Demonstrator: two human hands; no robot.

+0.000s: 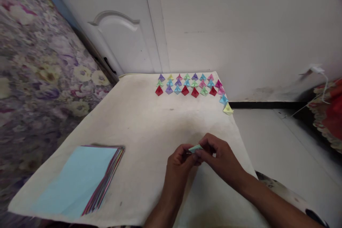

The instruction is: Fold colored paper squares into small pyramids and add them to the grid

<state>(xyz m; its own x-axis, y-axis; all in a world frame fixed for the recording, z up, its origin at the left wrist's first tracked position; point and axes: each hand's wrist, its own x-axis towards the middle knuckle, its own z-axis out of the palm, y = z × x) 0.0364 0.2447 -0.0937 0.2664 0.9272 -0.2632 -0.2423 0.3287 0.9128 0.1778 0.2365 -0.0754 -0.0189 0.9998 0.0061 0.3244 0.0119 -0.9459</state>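
— What is held by the hands?
— A pale-green folded paper (196, 148) is pinched between the fingertips of the left hand (179, 164) and the right hand (220, 158), just above the table (149, 124).
— And farther out?
— A stack of coloured sheets (80, 180) is laid at the left; rows of folded pieces (187, 85) are lined along the far edge.

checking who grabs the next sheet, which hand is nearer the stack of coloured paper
Left. The left hand sits to the right of the paper stack, apart from it; the right hand is farther right, beyond the left. Both pinch a folded paper.
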